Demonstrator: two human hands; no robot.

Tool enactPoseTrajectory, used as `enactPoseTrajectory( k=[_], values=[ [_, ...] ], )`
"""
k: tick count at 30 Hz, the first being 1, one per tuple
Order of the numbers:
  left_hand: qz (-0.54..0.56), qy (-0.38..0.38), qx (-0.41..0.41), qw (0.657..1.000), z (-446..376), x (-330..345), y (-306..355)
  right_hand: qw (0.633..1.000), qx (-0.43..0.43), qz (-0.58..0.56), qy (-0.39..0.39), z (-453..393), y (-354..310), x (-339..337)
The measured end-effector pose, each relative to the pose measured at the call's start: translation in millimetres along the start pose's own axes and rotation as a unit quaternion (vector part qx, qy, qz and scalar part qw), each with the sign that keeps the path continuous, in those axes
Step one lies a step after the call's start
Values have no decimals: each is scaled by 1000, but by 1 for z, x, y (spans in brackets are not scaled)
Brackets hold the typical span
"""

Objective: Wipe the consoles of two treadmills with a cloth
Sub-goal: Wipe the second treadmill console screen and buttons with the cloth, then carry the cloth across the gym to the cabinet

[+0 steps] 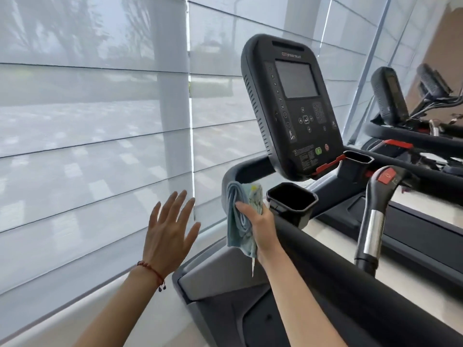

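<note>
The right hand (258,219) is clamped on the folded cloth (241,216) at six o'clock below the console (292,106) — the left hand (167,229) hangs spread, empty. Better to lift the cloth to twelve o'clock and wipe downward — lightly over the buttons.

Bright, cool diffuse daylight through sheer window blinds (100,96); thin glare strip at blind gap. Shadows soft, faint. Console screen (297,78) carries dull grey reflection. Wide-angle bowing bends blind lines toward edges. Overall softness; far right machines slightly blurred.
</note>
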State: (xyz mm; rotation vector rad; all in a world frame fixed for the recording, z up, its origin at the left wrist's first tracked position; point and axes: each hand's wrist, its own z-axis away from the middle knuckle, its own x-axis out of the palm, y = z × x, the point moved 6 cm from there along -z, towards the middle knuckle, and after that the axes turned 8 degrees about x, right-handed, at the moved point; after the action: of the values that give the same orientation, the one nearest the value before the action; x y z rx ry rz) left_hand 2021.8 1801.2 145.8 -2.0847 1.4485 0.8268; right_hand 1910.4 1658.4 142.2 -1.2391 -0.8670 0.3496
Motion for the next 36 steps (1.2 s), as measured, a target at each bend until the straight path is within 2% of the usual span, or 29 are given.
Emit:
enactPoseTrajectory(
  k=[7,14,20,30,36],
  values=[
    [63,-51,31,996,60,10,42,994,50,-73,57,73,66,-38],
    [147,-122,45,981,119,33,110,976,98,-49,188,161,110,-114],
    [199,-198,75,957,173,49,193,945,121,-46,300,246,136,-188],
    [254,-320,194,892,252,53,359,884,127,-95,440,414,164,-298],
    [276,-364,301,837,282,47,444,827,114,-150,529,505,177,-336]
  ],
)
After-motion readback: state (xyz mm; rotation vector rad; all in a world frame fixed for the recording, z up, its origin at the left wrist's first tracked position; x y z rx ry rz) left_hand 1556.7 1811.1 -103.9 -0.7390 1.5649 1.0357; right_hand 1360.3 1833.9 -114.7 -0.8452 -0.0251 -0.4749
